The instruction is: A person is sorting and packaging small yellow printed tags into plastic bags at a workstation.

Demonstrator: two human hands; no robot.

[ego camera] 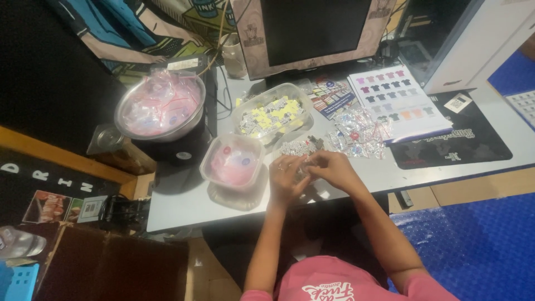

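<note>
A small clear bag sits between the two hands at the front edge of the white table, close to the person's body. It is mostly hidden by the fingers, so I cannot tell which way its long side runs.

The left hand and the right hand are pressed close together around the bag, the fingers curled in, and both seem to pinch it from opposite sides. The two hands are equally near to it; the left holds it from 9 o'clock and the right from 3 o'clock.

Just beyond the hands, at 12 o'clock, lies a little heap of small grey pieces on the table. At 1 o'clock from the hands there is a pile of filled small bags, touching a printed sheet with shirt pictures. At 10 o'clock, just beside the left hand, stands a square plastic tub with clear bags that have red strips. Farther away at 11 o'clock is an oblong plastic tub holding yellow and white pieces, and at 10 o'clock, well apart, a metal bowl full of more empty bags. A dark monitor stands at the back of the table, and a black mat lies at 2 o'clock.
</note>
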